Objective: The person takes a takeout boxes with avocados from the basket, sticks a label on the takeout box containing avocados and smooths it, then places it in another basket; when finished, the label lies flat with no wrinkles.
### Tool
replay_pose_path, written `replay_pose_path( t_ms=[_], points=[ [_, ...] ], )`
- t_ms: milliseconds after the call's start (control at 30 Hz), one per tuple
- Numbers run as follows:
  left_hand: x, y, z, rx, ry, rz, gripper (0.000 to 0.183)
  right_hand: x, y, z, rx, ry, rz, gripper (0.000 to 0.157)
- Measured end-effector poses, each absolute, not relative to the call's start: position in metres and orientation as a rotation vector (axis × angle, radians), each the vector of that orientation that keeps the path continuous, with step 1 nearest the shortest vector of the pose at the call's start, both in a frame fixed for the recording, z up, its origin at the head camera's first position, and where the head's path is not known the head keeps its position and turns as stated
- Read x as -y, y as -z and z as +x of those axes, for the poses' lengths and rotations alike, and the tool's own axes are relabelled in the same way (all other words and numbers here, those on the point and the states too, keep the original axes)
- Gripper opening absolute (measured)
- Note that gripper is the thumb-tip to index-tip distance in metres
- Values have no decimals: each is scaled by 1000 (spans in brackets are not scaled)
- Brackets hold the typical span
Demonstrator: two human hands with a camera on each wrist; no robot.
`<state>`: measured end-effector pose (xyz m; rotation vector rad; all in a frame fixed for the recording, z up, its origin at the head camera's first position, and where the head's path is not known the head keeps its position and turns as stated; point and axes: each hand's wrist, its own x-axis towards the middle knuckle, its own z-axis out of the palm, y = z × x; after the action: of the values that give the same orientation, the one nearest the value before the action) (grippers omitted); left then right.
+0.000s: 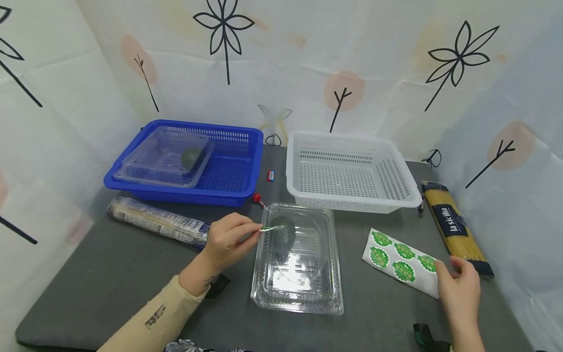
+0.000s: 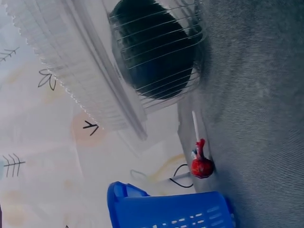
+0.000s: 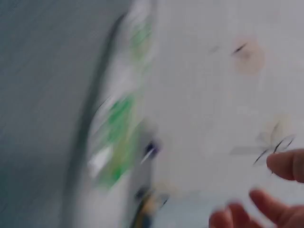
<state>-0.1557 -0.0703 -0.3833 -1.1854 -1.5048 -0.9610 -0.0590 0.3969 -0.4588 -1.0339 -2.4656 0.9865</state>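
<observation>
My left hand (image 1: pixel 228 242) pinches a small green-and-white sticker (image 1: pixel 271 228) over the left edge of a clear plastic clamshell box (image 1: pixel 303 288). Through the lid shows a dark green oval thing (image 1: pixel 283 234), like an avocado; the left wrist view has the same dark oval (image 2: pixel 154 52) behind ribbed plastic. At the right end of a white sheet of round green stickers (image 1: pixel 398 261) is my right hand (image 1: pixel 459 288), its fingers apart. The right wrist view is blurred, with the fingertips (image 3: pixel 266 206) spread and the sticker sheet (image 3: pixel 118 137) off to one side.
Behind the box stand a blue basket (image 1: pixel 233 195), with another clear box (image 1: pixel 154 161) inside, and a white basket (image 1: pixel 352 201). A lollipop (image 1: pixel 257 197) and a small red-blue packet (image 1: pixel 270 175) lie between. Noodle packs (image 1: pixel 158 220) and spaghetti (image 1: pixel 453 220) flank them.
</observation>
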Motion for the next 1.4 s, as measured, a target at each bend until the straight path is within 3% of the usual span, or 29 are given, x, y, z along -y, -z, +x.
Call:
replay_pose_path(
  t_ms=[167,267,367,567,733,1000,1400],
  points=[
    [64,370,-155,1449,974,-1265,11,-308,381,-72,2478,-1385,-229,27],
    [57,359,-154,1383,987,-1354,12,-261,341,-77,2465,-1643,245,16],
    [49,348,-151,1310,959,-1416,11,-227,318,-84,2537,-1825,526,17],
    [37,335,-144,1241,901,-1506,10,-188,309,-100,2594,-2206,850,33],
    [33,335,-142,1242,909,-1605,11,-176,311,-105,2564,-2259,961,35],
    [32,339,-141,1342,933,-1667,10,-169,314,-109,2564,-2117,1062,14],
    [35,342,-129,2176,1720,-1232,31,-179,320,-113,2418,-2245,492,15]
  ],
)
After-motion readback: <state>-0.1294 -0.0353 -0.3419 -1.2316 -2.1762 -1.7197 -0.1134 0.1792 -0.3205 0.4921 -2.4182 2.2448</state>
